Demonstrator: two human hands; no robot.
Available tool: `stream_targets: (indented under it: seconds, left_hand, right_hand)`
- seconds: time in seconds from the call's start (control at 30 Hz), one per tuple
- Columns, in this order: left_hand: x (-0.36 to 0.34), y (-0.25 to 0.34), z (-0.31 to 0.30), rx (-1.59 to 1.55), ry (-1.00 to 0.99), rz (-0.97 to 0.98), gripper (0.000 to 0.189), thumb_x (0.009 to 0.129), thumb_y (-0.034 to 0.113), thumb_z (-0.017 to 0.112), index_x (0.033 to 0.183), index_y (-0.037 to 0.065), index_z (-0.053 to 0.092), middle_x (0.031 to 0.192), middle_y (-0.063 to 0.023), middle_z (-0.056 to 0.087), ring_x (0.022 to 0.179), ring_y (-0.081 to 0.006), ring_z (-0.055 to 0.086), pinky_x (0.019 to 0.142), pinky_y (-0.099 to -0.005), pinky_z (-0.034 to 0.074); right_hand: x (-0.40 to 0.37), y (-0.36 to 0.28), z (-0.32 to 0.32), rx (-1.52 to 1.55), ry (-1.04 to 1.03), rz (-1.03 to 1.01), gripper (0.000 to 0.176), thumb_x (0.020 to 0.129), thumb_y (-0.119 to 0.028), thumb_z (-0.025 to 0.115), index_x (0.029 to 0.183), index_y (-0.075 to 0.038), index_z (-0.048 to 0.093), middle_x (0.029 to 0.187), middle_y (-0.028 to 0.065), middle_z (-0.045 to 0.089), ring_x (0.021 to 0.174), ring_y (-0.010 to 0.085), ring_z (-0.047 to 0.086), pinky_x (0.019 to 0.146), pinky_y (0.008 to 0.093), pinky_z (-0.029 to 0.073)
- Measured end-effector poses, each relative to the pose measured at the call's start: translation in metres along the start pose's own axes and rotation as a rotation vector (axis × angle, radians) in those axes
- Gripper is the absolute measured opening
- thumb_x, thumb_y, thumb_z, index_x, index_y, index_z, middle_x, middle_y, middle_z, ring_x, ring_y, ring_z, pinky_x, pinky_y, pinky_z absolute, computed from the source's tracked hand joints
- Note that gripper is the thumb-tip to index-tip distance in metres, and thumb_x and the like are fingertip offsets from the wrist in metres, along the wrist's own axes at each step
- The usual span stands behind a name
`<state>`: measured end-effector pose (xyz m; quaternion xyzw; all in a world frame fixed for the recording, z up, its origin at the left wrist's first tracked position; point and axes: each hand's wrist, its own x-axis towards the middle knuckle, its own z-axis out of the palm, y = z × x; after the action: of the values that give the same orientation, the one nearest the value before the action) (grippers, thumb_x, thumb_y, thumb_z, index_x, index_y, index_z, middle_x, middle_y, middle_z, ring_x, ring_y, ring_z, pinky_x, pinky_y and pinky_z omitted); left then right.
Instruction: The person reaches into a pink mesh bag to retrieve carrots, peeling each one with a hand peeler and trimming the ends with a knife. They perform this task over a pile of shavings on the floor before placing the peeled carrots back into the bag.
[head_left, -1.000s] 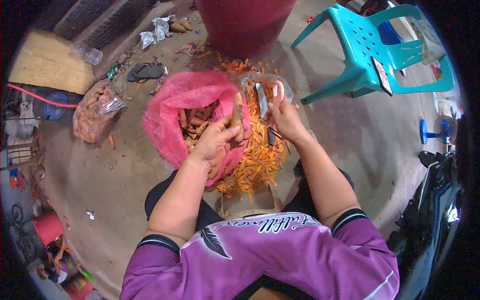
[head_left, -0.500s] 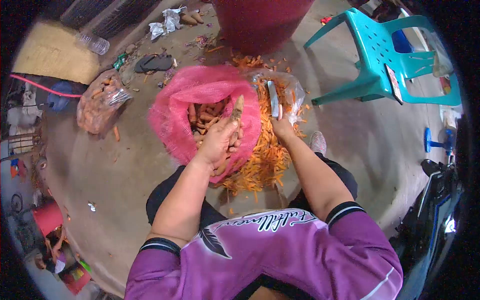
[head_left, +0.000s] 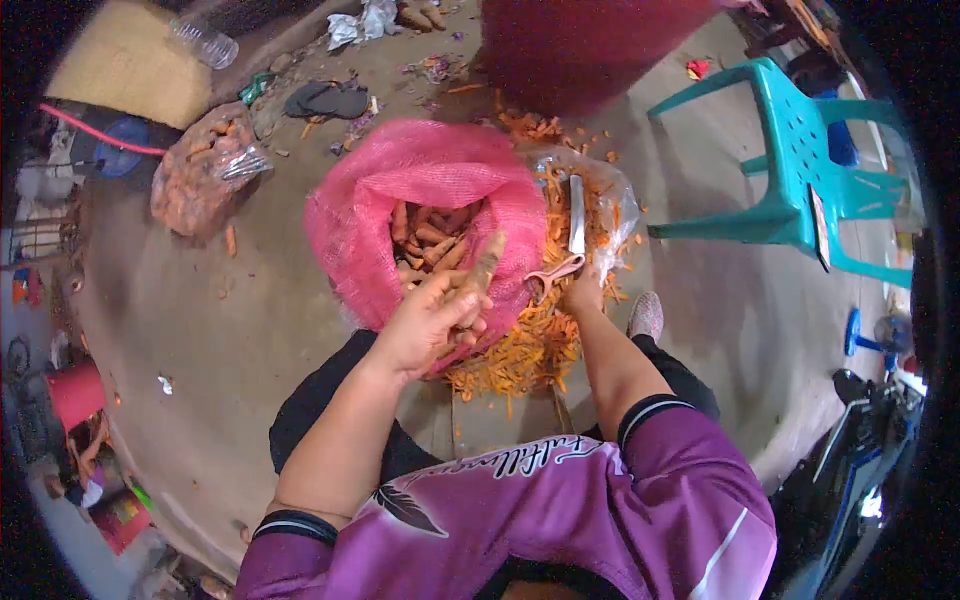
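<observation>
My left hand (head_left: 440,318) is wrapped round a long, pale brown carrot (head_left: 487,262), its tip pointing up and away from me. Under it gapes a pink mesh sack (head_left: 350,205) with several carrots (head_left: 437,250) inside. To the right, my right hand (head_left: 584,292) is closed at the handle of a pinkish peeler (head_left: 556,272), whose head points left; the fingers are partly hidden. Just beyond lies a knife (head_left: 577,215) with a broad pale blade, on orange peelings (head_left: 520,350) and beside a clear plastic bag (head_left: 622,205).
A green plastic chair (head_left: 790,150) stands at the right and a large red container (head_left: 580,50) behind the sack. To the left sit a filled plastic bag (head_left: 205,175) and a dark slipper (head_left: 328,100). A motorcycle (head_left: 860,450) is at far right.
My right hand has drawn back slightly towards me, and the peeler has swung from upright to pointing left. The knife stays among the peelings. My left hand still holds the carrot. The view has shifted.
</observation>
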<state>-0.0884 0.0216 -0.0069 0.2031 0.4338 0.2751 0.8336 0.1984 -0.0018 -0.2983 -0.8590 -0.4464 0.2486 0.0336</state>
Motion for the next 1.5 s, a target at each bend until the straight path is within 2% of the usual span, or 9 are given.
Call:
stream_targets:
  seconds: [0.13,0.27,0.4,0.43,0.53,0.6,0.73,0.97,1.5]
  left_hand:
    - [0.003,0.003,0.001,-0.099,-0.016,0.004,0.035,0.083,0.014,0.05,0.114,0.002,0.041,0.093,-0.0047,0.052,0.081,-0.0128,0.052,0.066,-0.0227,0.044]
    - [0.011,0.004,0.006,-0.033,-0.013,0.092,0.034,0.083,0.014,0.049,0.114,0.001,0.042,0.095,-0.0049,0.052,0.084,-0.0131,0.052,0.069,-0.0237,0.045]
    - [0.022,0.002,0.006,-0.051,0.008,0.087,0.03,0.084,0.012,0.047,0.111,-0.001,0.045,0.096,-0.007,0.054,0.083,-0.0139,0.053,0.071,-0.0251,0.045]
    - [0.026,0.0,0.006,-0.058,-0.013,0.104,0.029,0.084,0.011,0.047,0.11,-0.001,0.046,0.095,-0.0069,0.054,0.083,-0.0141,0.053,0.071,-0.0254,0.045]
    - [0.037,-0.01,0.007,-0.097,-0.029,0.131,0.021,0.083,0.008,0.047,0.102,0.001,0.049,0.088,-0.0054,0.054,0.079,-0.0139,0.053,0.07,-0.0251,0.044]
    - [0.037,-0.009,0.016,-0.106,0.011,0.139,0.012,0.081,0.007,0.05,0.091,0.001,0.052,0.079,-0.0031,0.053,0.073,-0.0124,0.052,0.068,-0.0243,0.043]
    - [0.048,-0.02,0.012,-0.066,0.007,0.181,0.02,0.082,0.006,0.049,0.1,-0.003,0.051,0.088,-0.0071,0.057,0.078,-0.016,0.055,0.069,-0.0263,0.045]
    - [0.054,-0.028,0.018,0.046,0.037,0.176,0.017,0.08,0.006,0.052,0.094,-0.004,0.054,0.084,-0.0072,0.057,0.074,-0.0154,0.055,0.067,-0.0266,0.045]
    - [0.077,-0.038,0.039,0.055,0.163,0.236,0.012,0.076,0.004,0.057,0.086,-0.002,0.056,0.079,-0.0064,0.058,0.068,-0.0146,0.056,0.064,-0.0249,0.046]
  right_hand:
    - [0.019,-0.005,-0.021,-0.192,-0.37,0.048,0.047,0.072,-0.023,0.056,0.11,-0.001,0.041,0.096,0.0204,0.057,0.088,0.0353,0.055,0.077,0.0391,0.044]
    - [0.016,-0.012,-0.041,0.304,-0.226,0.247,0.047,0.07,-0.031,0.059,0.095,0.008,0.051,0.088,0.023,0.058,0.084,0.0325,0.057,0.07,0.0379,0.044]
    - [0.008,-0.02,-0.059,0.253,0.071,0.1,0.04,0.079,-0.031,0.052,0.093,0.006,0.053,0.081,0.0193,0.059,0.068,0.0259,0.059,0.057,0.0371,0.044]
    - [-0.005,-0.032,-0.068,0.565,0.166,0.093,0.035,0.081,-0.029,0.05,0.094,0.003,0.051,0.076,0.0155,0.058,0.055,0.0225,0.055,0.049,0.0357,0.043]
    - [-0.079,-0.09,-0.168,0.665,-0.122,0.113,0.041,0.08,-0.035,0.05,0.092,0.005,0.051,0.072,0.0185,0.058,0.06,0.0274,0.058,0.054,0.0358,0.047]
    - [-0.116,-0.103,-0.204,0.658,-0.218,-0.097,0.03,0.084,-0.03,0.047,0.089,0.0,0.049,0.059,0.0064,0.049,0.044,0.0134,0.047,0.039,0.0272,0.039]
    - [-0.162,-0.101,-0.246,0.745,-0.515,-0.132,0.024,0.083,-0.025,0.05,0.087,-0.001,0.047,0.058,0.0009,0.048,0.048,0.0082,0.048,0.041,0.0236,0.036]
    - [-0.2,-0.093,-0.248,0.2,-0.037,-0.537,0.036,0.074,-0.006,0.051,0.108,-0.009,0.04,0.073,0.0246,0.055,0.072,0.0393,0.055,0.06,0.0434,0.044]
    - [-0.181,-0.105,-0.229,-0.109,-0.111,-0.461,0.024,0.078,-0.011,0.044,0.1,-0.006,0.036,0.074,0.023,0.056,0.066,0.0379,0.056,0.058,0.0464,0.044]
